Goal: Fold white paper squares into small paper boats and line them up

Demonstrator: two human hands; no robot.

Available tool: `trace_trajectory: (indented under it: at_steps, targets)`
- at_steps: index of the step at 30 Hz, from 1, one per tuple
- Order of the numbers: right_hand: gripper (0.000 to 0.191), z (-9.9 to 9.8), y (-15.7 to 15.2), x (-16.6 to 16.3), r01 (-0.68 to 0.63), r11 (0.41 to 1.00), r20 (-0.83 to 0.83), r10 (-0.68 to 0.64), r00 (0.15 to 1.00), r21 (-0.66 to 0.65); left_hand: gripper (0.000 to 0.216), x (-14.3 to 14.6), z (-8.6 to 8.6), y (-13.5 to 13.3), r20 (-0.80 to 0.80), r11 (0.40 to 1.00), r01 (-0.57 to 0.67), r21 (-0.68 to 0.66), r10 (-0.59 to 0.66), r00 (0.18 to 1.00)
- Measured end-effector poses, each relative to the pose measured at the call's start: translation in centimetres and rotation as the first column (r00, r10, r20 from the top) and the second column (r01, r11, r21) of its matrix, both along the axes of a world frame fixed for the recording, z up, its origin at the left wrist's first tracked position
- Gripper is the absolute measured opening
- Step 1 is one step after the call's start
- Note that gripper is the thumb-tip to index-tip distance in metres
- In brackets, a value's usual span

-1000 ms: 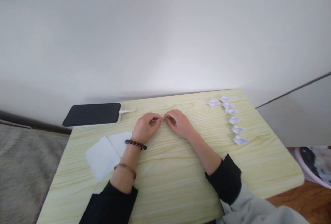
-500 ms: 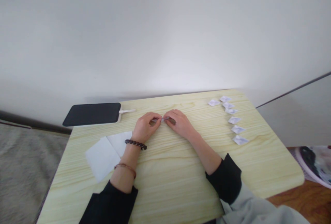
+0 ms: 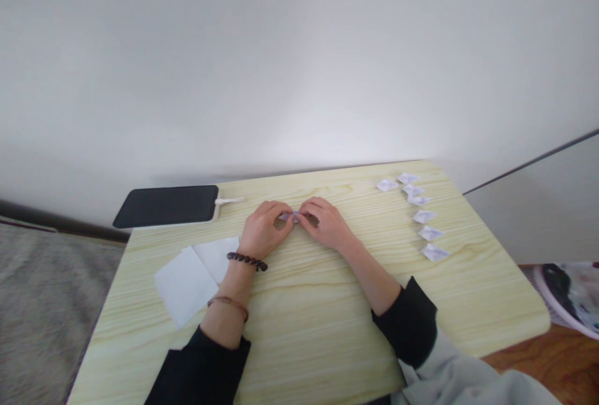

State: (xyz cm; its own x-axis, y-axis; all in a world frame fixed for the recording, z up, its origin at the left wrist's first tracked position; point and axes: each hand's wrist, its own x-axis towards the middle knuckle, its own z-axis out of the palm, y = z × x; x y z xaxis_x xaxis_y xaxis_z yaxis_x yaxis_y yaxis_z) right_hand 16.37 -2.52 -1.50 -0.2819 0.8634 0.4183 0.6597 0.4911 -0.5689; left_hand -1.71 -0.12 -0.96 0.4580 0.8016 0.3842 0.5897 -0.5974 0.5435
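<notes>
Near the back middle of the table, my left hand [image 3: 266, 228] and my right hand [image 3: 324, 223] pinch a small folded white paper [image 3: 296, 216] between thumbs and fingertips. The fingers of both hands almost meet on it and cover much of it, so its full shape is hidden. Several folded paper boats [image 3: 425, 216] sit in a loose column to the right of my right hand, with one more set off to their left. Behind my left wrist lie white paper sheets [image 3: 185, 283], overlapping one another and partly covered by the wrist.
A black-screened phone [image 3: 168, 205] with a white cable [image 3: 231, 200] plugged in rests at the table's back left corner. The pale wood-grain table [image 3: 318, 336] meets a white wall [image 3: 299, 68]. Beyond the right edge stands a pink-rimmed basin [image 3: 547, 296] on the floor.
The folded paper has tilted or opened slightly between my fingertips, so more of its white surface shows. Both hands shifted only a little; everything else stayed put.
</notes>
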Motion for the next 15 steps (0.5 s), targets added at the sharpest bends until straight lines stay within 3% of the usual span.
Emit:
trace_trajectory:
  at_steps: [9,15]
  targets:
    - [0.008,0.36,-0.25,-0.29,0.069,0.998,0.127,-0.068,0.990,-0.007,0.009,0.49,0.51,-0.40,-0.129,0.997,-0.014,0.076,0.024,0.991]
    - [0.011,0.35,-0.26,-0.33,0.082,0.997,0.128,-0.081,0.988,-0.005,0.009,0.80,0.66,-0.61,-0.178,0.995,-0.046,0.093,0.062,0.982]
